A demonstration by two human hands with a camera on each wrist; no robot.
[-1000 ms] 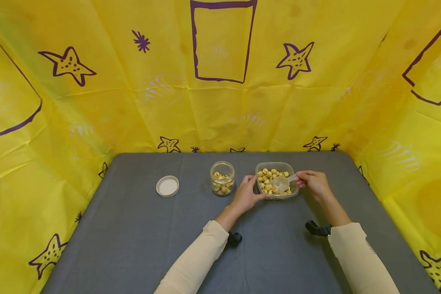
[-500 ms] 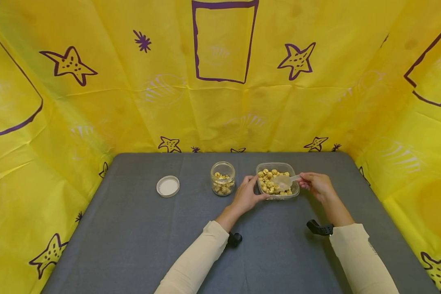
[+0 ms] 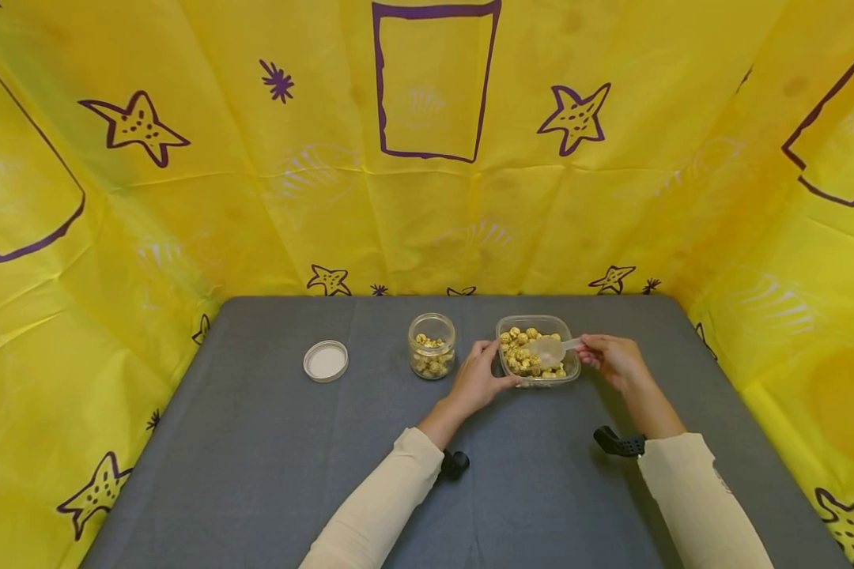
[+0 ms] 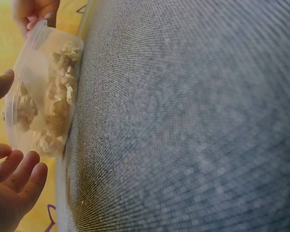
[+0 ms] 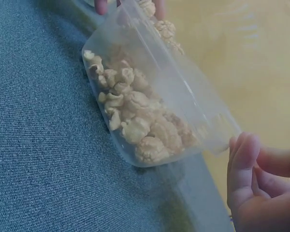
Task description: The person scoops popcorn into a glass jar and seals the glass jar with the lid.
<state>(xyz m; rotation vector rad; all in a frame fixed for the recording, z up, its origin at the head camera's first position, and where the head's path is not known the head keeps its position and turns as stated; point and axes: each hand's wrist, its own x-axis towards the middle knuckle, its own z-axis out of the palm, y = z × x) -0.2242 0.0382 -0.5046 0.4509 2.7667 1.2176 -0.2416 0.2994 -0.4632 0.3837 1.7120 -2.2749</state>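
My right hand (image 3: 614, 362) pinches the handle of a translucent white plastic scoop (image 3: 548, 352). The scoop's bowl lies among round caramel popcorn (image 5: 130, 108) inside a clear plastic container (image 5: 179, 82), its handle passing over the right rim. At the container's left side, my left hand (image 3: 475, 378) holds the near corner, fingers along the left wall and thumb at the front. In the left wrist view, the left fingertips (image 4: 33, 164) are by the container's wall and the thumb is near its rim. An uncovered glass jar (image 3: 431, 348), partly filled with popcorn, stands left of this hand.
A round white-topped lid (image 3: 325, 361) lies on the grey tablecloth (image 3: 270, 458), left of the jar. Yellow cloth (image 3: 427, 221) with purple drawings surrounds the table at the back and sides. Black camera mounts (image 3: 617, 442) sit on both wrists.
My right hand and the scoop have shifted slightly to the right, with the scoop's bowl lying a little differently in the popcorn. The left hand, jar and lid stay in place.
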